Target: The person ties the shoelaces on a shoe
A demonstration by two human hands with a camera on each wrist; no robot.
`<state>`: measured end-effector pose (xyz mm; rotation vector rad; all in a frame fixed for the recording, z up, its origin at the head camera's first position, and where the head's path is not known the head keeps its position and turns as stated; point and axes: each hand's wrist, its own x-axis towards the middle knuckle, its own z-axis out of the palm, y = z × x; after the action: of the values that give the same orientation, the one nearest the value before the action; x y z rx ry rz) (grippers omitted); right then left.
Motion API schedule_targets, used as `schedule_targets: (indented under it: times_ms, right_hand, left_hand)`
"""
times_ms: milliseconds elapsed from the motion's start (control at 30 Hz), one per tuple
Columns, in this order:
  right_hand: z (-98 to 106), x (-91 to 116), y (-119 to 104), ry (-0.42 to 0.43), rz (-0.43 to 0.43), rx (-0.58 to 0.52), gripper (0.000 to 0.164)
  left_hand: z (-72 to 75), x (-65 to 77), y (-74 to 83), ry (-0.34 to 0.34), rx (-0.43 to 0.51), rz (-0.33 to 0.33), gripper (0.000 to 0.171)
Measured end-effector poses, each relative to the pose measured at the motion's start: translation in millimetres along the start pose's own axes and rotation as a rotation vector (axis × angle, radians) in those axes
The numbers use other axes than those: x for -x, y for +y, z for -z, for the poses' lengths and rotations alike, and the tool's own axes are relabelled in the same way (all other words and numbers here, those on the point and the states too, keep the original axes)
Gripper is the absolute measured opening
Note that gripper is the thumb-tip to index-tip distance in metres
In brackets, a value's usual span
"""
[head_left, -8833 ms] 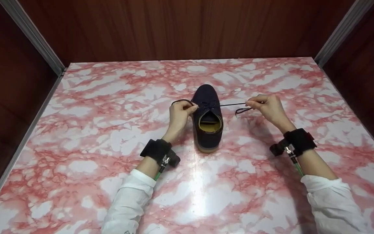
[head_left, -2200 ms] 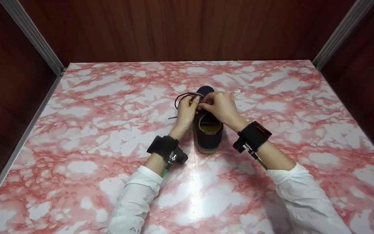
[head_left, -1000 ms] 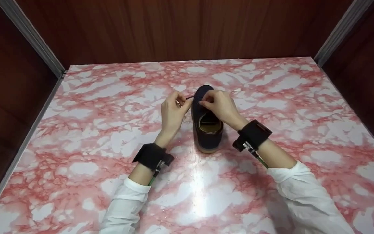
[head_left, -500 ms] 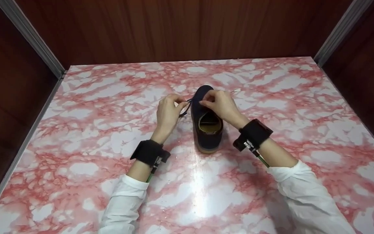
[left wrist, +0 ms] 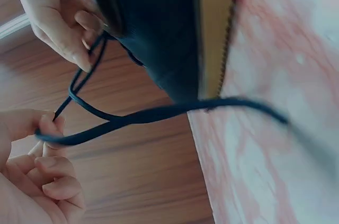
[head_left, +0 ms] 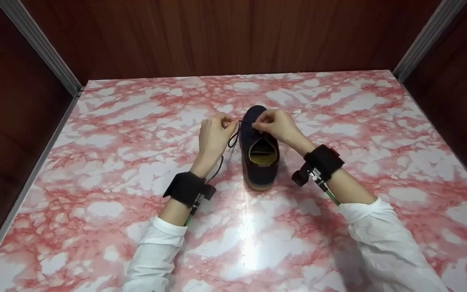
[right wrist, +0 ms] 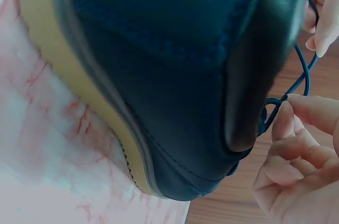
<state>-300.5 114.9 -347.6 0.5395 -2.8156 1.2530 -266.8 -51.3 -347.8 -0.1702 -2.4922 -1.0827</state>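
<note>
**Both hands on the lace of a dark shoe**

A dark shoe (head_left: 259,150) with a tan sole stands on the pink marbled desk (head_left: 95,170), just above the middle of the head view, toe pointing toward the wooden back wall (head_left: 233,36). The left hand (head_left: 212,138) sits just left of the toe half, its fingers (left wrist: 50,128) pinched together on the dark lace (head_left: 231,140). From that pinch one strand runs across to the shoe, while another hangs in a loop and trails down the desk toward the left wrist. The right hand (head_left: 276,126) rests over the top of the shoe near the eyelets, its fingers (right wrist: 296,110) curled and pinching the lace where it leaves the upper. Black straps (head_left: 323,161) wrap both wrists, and white sleeves (head_left: 383,239) reach in from the bottom of the frame.
</note>
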Motion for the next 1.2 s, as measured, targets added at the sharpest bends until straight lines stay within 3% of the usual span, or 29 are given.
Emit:
schedule_targets:
  times_ms: [333, 500, 667, 767, 1100, 1200]
  right_hand:
    - [6, -1, 2, -0.088, -0.015, -0.185, 0.019]
    - [9, -1, 5, -0.096, -0.015, -0.192, 0.019]
    - [12, -1, 7, -0.097, -0.032, -0.191, 0.018]
    - [13, -1, 8, -0.095, -0.038, -0.17, 0.016]
    - [17, -1, 7, -0.099, -0.05, -0.099, 0.014]
    - [18, 0, 7, -0.104, -0.045, -0.092, 0.014]
  left_hand:
    - [-5.1, 18.0, 25.7, -0.098, -0.01, -0.045, 0.016]
    - [-7.6, 27.8, 35.4, -0.151, -0.007, -0.047, 0.018]
    - [-10.5, 37.4, 43.0, -0.211, 0.062, -0.024, 0.021]
    - [-12.0, 43.2, 47.7, -0.233, 0.085, -0.044, 0.022]
    - [-25.5, 67.8, 61.4, -0.292, -0.04, -0.159, 0.022]
    - [-29.5, 74.1, 65.1, -0.326, -0.093, -0.165, 0.019]
